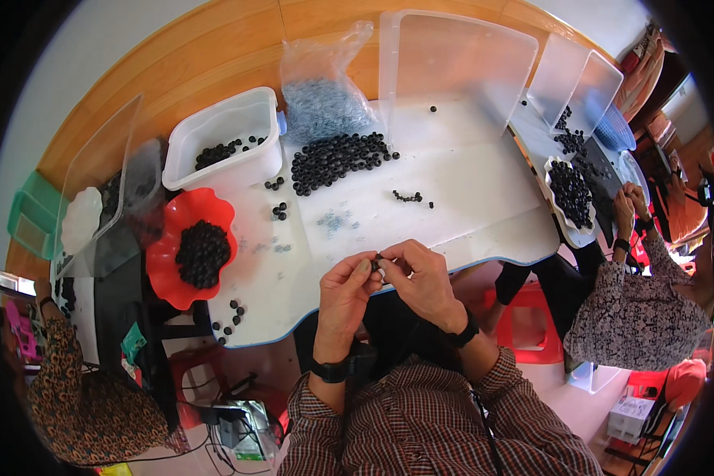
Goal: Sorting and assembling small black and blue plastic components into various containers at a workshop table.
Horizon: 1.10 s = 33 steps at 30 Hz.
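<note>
Black bead (376,264): sits over the near edge of the white table (476,182), pinched by fingertips of left hand (346,292) and right hand (422,279); beyond, pile of similar beads (337,163); leftward, red scalloped bowl (162,238).

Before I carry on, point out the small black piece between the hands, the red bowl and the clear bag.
Small black piece (375,265): head view, on its visible middle.
Red bowl (162,258): head view, on its bare left wall.
Clear bag (323,109): head view, on its filled lower part.
</note>
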Available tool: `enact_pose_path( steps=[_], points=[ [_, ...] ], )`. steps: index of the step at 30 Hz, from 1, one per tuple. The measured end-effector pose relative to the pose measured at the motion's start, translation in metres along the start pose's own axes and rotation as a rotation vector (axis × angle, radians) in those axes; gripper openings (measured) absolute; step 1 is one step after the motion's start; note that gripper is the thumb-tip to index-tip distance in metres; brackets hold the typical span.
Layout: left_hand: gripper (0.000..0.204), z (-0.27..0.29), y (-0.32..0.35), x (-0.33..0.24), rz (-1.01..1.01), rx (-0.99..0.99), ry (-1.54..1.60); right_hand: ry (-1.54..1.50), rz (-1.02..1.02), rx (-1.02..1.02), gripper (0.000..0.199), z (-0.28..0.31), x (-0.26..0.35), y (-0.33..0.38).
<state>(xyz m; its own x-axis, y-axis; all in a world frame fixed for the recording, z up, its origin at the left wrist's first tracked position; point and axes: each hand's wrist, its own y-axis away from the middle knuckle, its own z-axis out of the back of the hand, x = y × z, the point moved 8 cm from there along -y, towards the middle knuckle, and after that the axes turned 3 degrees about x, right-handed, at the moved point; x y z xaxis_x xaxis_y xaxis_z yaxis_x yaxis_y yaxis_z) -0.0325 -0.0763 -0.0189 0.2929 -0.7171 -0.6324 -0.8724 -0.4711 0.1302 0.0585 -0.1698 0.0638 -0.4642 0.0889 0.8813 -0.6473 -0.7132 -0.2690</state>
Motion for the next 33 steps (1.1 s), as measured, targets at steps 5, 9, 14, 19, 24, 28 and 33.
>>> enact_pose_path(
  steps=[5, 9, 14, 19, 24, 28, 33],
  points=[
    [0.02, -0.002, 0.002, -0.003, -0.03, -0.001, -0.019, -0.018, 0.024, -0.004, 0.01, -0.003, 0.002, 0.001],
    [0.02, -0.001, 0.002, -0.005, -0.037, 0.0, -0.026, -0.037, 0.006, -0.009, 0.009, -0.006, 0.002, 0.002],
    [0.019, 0.0, 0.003, -0.005, -0.034, -0.011, -0.042, -0.039, 0.036, -0.008, 0.009, -0.007, 0.003, 0.002],
    [0.02, -0.003, 0.004, -0.007, -0.03, -0.004, -0.021, -0.173, 0.011, -0.012, 0.01, -0.01, -0.006, 0.004],
    [0.021, 0.0, 0.003, -0.005, -0.028, -0.002, -0.024, -0.196, -0.009, -0.006, 0.009, -0.009, -0.011, 0.004],
    [0.022, -0.002, 0.004, -0.004, -0.036, 0.008, -0.039, -0.204, 0.017, -0.006, 0.012, -0.011, -0.009, 0.004],
    [0.022, -0.003, 0.005, -0.007, -0.045, 0.004, -0.049, -0.18, -0.005, 0.008, 0.016, -0.011, -0.006, 0.005]
  ],
)
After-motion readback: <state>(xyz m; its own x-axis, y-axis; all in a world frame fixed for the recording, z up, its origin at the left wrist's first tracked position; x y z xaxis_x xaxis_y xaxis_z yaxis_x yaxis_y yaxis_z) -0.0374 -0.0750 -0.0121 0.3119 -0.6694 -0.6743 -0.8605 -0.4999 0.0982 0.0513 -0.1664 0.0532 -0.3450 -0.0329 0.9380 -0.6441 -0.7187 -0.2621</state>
